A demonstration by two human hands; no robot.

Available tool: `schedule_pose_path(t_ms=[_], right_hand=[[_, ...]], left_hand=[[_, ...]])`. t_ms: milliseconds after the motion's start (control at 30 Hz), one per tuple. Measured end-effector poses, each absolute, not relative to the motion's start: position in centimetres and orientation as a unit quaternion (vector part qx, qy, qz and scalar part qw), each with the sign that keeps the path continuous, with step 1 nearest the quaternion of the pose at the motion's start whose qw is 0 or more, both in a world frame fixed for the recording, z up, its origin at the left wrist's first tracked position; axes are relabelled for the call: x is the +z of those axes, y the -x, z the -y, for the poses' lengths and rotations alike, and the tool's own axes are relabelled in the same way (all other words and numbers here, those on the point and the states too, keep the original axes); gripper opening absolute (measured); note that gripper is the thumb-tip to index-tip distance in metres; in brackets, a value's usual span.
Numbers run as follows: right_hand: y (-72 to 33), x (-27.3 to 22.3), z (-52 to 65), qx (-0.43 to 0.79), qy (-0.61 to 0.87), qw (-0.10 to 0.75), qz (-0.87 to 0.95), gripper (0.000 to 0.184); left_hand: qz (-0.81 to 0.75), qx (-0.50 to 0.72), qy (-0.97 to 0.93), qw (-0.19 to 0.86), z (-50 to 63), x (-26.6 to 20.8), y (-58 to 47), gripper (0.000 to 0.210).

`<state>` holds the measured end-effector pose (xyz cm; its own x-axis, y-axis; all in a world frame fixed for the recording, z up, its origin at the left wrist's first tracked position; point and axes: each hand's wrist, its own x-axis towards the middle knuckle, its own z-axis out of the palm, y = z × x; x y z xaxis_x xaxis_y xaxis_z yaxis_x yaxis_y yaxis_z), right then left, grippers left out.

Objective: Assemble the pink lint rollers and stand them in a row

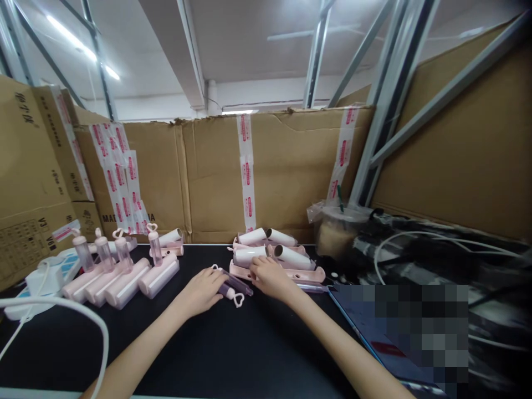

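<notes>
Tubes (239,283) midway between two groups of pink parts

The two dark-tinted tubes rest on their sides on the black surface (187,354), heart loops at opposite ends, probably because laid head to tail they sit close together within easy reach. The left hand (206,291) is palm down over their left end, fingers bent and the thumb apparently on the near side; it seems to touch them, but whether it grips one I cannot tell. The right hand (269,276) arches with curled fingers over a pink tray (310,275), just beside a white roll (250,256); its fingertips are partly hidden, so its hold is unclear too. Both forearms come in from the near side and converge, wrists low, which likely steadies small movements.

The roll and its neighbours lie at angles among the trays, seemingly because they sit loose. To the left, pink cylinders (159,276) lie side by side with clear stems (154,247) upright by them, perhaps so that the loops stay easy to pinch. A cup (334,230) stands at the far right, apart from both hands, and cardboard (211,172) closes off the far edge
</notes>
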<state>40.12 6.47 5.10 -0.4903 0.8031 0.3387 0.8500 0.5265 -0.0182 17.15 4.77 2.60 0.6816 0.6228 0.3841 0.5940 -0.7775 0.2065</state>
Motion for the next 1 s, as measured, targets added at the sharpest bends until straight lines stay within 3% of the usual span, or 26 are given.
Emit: schedule_pose_path(t_ms=[200, 300, 367, 433, 533, 633, 767, 1000], right_hand=[[-41.2, 7.4, -5.8, -0.037, 0.488, 0.218, 0.844, 0.010], [-40.4, 7.8, -5.5, 0.146, 0.452, 0.364, 0.801, 0.020], [-39.4, 7.7, -5.2, 0.296, 0.404, 0.453, 0.737, 0.031], [-38.4, 7.3, -4.8, 0.386, 0.384, 0.490, 0.681, 0.042], [-37.4, 6.6, -4.4, 0.448, 0.381, 0.510, 0.628, 0.041], [-37.1, 5.9, -4.4, 0.453, 0.391, 0.513, 0.615, 0.042], [-37.0, 5.9, -4.3, 0.446, 0.403, 0.470, 0.646, 0.049], [-37.5, 6.4, -4.5, 0.464, 0.372, 0.429, 0.680, 0.051]], left_hand=[[-0.388, 0.234, -0.889, 0.067, -3.8, 3.2, -16.3, 0.024], [-0.386, 0.319, -0.825, 0.263, -3.0, 4.2, -16.0, 0.036], [-0.302, 0.389, -0.756, 0.430, -2.5, 4.7, -16.0, 0.044], [-0.178, 0.426, -0.685, 0.564, -2.1, 4.9, -16.3, 0.052], [-0.103, 0.422, -0.598, 0.674, -1.9, 4.6, -17.0, 0.044], [-0.164, 0.441, -0.580, 0.665, -2.1, 3.8, -17.6, 0.031], [-0.272, 0.434, -0.625, 0.590, -2.5, 3.2, -17.8, 0.059], [-0.403, 0.400, -0.712, 0.412, -3.3, 3.6, -16.9, 0.047]])
